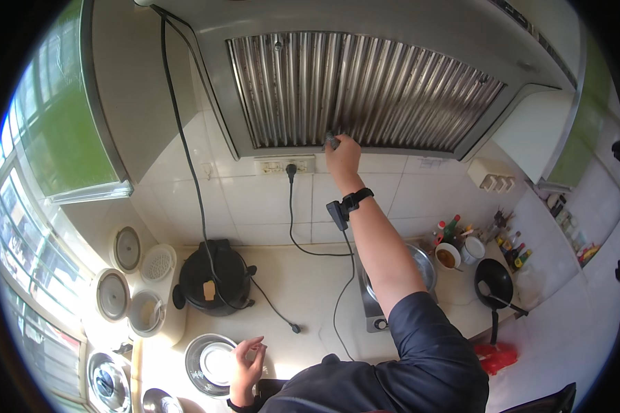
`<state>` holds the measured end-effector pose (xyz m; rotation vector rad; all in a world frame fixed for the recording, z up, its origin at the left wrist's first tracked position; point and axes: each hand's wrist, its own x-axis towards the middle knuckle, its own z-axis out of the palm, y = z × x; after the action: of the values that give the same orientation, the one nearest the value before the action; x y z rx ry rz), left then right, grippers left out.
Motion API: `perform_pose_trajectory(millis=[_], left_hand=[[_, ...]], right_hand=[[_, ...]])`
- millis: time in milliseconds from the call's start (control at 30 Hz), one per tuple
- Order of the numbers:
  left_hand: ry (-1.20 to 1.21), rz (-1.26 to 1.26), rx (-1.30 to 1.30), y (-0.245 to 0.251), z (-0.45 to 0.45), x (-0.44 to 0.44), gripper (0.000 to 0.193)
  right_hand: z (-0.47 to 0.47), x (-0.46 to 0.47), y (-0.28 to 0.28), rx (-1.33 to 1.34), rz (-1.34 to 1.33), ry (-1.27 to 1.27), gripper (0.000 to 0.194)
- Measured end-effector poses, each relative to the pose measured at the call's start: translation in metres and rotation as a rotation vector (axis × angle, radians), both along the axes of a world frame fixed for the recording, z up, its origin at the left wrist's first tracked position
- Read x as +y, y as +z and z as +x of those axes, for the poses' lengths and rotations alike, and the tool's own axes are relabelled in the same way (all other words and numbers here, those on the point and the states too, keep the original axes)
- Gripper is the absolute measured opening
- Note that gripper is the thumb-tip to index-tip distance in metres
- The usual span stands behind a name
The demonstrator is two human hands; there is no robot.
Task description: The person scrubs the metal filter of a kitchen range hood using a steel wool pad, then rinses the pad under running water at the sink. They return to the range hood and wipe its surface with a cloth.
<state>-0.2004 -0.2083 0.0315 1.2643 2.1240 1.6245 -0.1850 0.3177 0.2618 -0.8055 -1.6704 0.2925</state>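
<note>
My right hand [347,155] is raised at arm's length and grips a grey scouring pad [331,140], apparently steel wool. The pad meets the lower edge of a ridged metal filter [294,93] under the range hood [214,57]. Dark stains streak the filter's grooves. Low in the view, my left hand [248,369] hangs with bent fingers apart and nothing visible in them. Beside it, partly behind the fingers, a white bowl [217,364] sits inside a metal basin or colander [194,356]. A black band with a small device [343,209] circles my right wrist.
A black electric cooker [212,279] and white cooker [173,320] stand on the left of the counter [310,304]. Cords cross it and the wall near a socket strip [271,165]. At right are a stove [371,310], a black wok [488,273] and bottles [516,253].
</note>
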Motion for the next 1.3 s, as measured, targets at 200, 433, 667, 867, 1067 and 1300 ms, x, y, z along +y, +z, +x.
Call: perform_pose_trajectory(millis=[200, 433, 667, 867, 1067, 1300], left_hand=[[0.045, 0.015, -0.09, -0.011, 0.003, -0.014, 0.024], [0.033, 0.013, -0.126, -0.011, -0.004, -0.021, 0.023], [0.002, 0.033, -0.076, -0.001, -0.01, -0.025, 0.023], [-0.016, 0.058, -0.075, 0.0, -0.013, -0.033, 0.022], [-0.006, 0.048, -0.038, 0.005, -0.015, -0.043, 0.021], [-0.004, 0.044, 0.001, 0.01, -0.012, -0.056, 0.02]], right_hand=[[0.001, -0.007, 0.02, -0.107, 0.0, -0.069, 0.027], [-0.001, -0.005, -0.001, 0.025, -0.099, -0.032, 0.026], [-0.02, -0.012, -0.028, 0.097, 0.079, -0.132, 0.027], [0.004, -0.005, 0.002, -0.096, -0.007, -0.061, 0.033], [0.032, 0.0, 0.009, -0.353, 0.14, 0.078, 0.035], [0.062, 0.003, 0.047, -0.62, 0.26, 0.163, 0.035]])
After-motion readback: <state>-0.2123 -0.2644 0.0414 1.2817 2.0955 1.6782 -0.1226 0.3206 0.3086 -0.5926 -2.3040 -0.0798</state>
